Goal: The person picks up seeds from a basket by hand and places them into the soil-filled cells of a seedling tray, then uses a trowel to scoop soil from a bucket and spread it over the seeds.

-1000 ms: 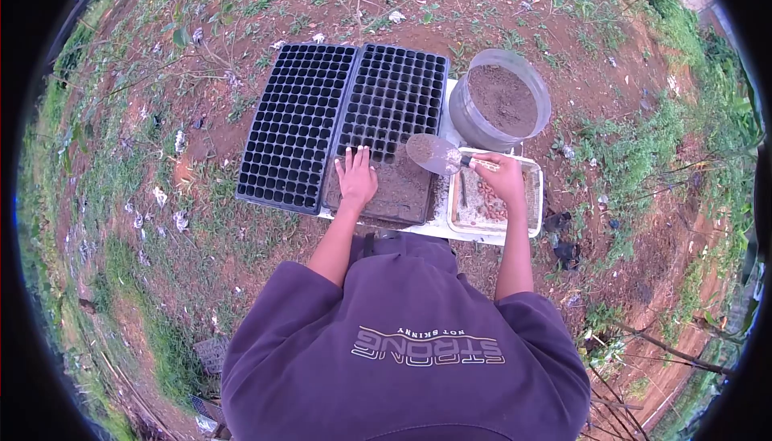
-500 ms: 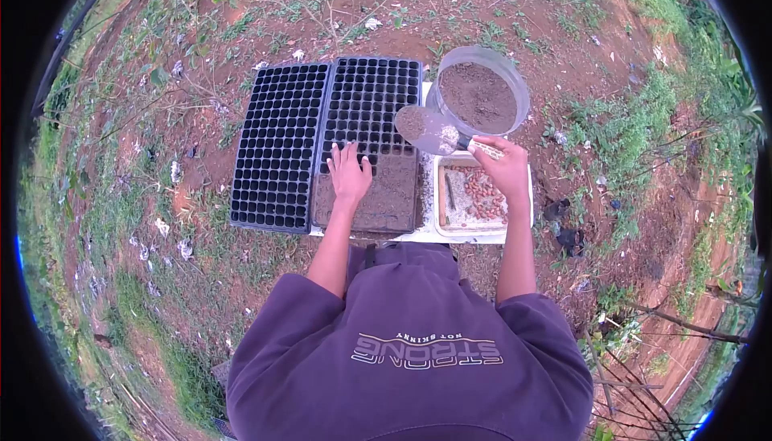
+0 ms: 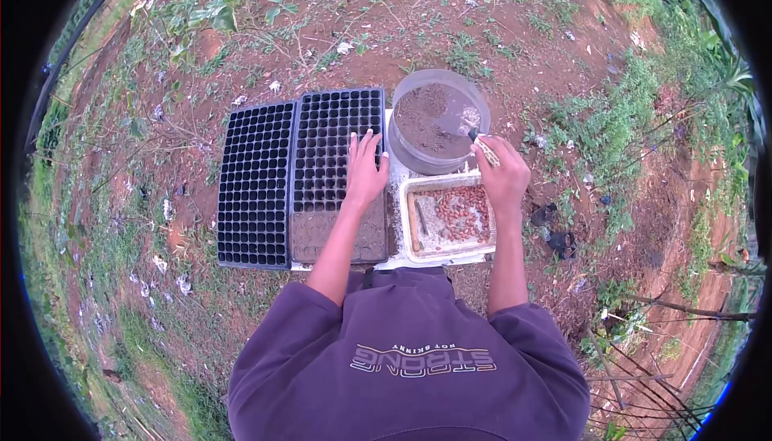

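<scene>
My right hand (image 3: 503, 172) grips the pale patterned handle of a trowel (image 3: 464, 123), its blade down in a round translucent tub (image 3: 429, 163) of brown soil (image 3: 424, 111). The blade's tip blends into the soil. My left hand (image 3: 366, 171), fingers stretched and slightly spread, rests over the right-hand black seedling tray (image 3: 338, 111). Dark soil (image 3: 314, 233) covers that tray's near cells, while its far cells show as dark hollows. Just below the tub, a cream rectangular basin (image 3: 408, 236) holds reddish-brown seeds (image 3: 465, 214) and a thin stick (image 3: 421, 217).
A second black seedling tray (image 3: 254, 184) lies against the left side of the first. Trays, tub and basin sit on a white surface (image 3: 396, 262) low over weedy ground. Dark scraps (image 3: 560, 242) lie to the right, and dry branches (image 3: 643, 381) stick up at lower right.
The trowel has moved from beside the tub into its soil, carrying my right hand along. My left hand has shifted farther up the tray. The whole view has tilted.
</scene>
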`<act>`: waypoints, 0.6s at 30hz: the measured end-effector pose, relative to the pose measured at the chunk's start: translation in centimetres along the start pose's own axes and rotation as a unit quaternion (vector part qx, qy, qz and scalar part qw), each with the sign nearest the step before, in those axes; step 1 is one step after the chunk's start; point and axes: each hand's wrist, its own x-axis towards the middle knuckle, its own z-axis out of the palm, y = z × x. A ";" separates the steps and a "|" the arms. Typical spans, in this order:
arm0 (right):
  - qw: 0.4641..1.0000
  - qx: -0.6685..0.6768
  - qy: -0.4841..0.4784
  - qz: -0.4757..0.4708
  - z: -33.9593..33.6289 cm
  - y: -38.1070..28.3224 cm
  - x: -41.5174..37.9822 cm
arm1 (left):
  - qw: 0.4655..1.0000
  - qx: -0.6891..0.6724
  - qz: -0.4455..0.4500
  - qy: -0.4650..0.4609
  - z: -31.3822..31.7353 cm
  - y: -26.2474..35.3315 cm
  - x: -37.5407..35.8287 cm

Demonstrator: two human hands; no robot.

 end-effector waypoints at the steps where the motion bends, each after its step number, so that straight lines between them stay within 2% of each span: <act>1: 0.994 -0.053 0.019 -0.096 0.2 0.7 0.1 | 1.000 -0.002 -0.005 -0.019 0.3 0.4 0.2; 2: 0.994 -0.054 0.017 -0.092 0.4 1.1 -0.3 | 1.000 -0.002 -0.005 -0.024 0.6 0.8 0.3; 4: 0.968 -0.167 -0.040 -0.183 1.1 1.5 -1.1 | 0.999 0.003 0.003 -0.040 1.2 1.3 0.2; 6: 0.969 -0.160 -0.023 -0.189 1.6 1.7 -1.8 | 0.999 0.016 -0.004 -0.049 1.2 1.2 0.0; 9: 0.980 -0.122 0.012 -0.155 1.6 0.8 -2.7 | 0.999 0.005 -0.023 -0.021 0.9 -0.2 -1.0; 11: 0.995 -0.037 0.042 -0.088 1.7 -0.3 -3.2 | 0.999 0.020 -0.034 0.015 0.6 -2.2 -2.1; 12: 0.995 -0.033 0.036 -0.086 1.8 -0.6 -3.7 | 0.998 0.040 -0.046 0.028 0.3 -3.5 -3.0; 15: 0.992 0.111 -0.043 -0.029 3.0 -1.6 -5.7 | 0.989 0.064 -0.128 0.042 -0.7 -7.5 -6.9; 18: 0.982 0.152 -0.102 -0.038 5.6 -1.4 -8.9 | 0.972 0.088 -0.219 0.023 -1.4 -10.4 -11.0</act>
